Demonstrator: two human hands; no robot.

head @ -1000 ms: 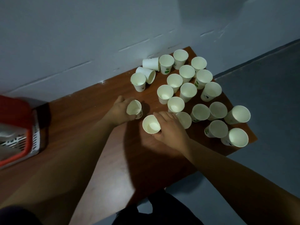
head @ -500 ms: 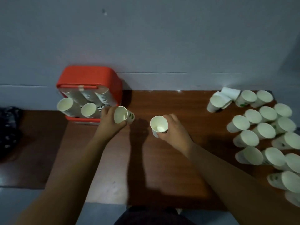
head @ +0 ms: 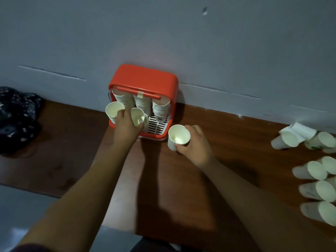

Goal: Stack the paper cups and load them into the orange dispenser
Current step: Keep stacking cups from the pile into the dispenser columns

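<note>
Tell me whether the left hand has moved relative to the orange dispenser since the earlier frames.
Yes. The left hand, gripping a white paper cup, moved up against the orange plastic dispenser's middle cup stack.

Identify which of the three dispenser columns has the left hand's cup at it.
The middle column: the left hand holds a cup at its lower end, between the left column and the right column.

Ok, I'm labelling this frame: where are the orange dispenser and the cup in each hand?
orange dispenser (head: 143,77), head view, on its orange top.
left-hand cup (head: 137,116), head view, inside its open mouth.
right-hand cup (head: 179,134), head view, inside its open mouth.
</note>
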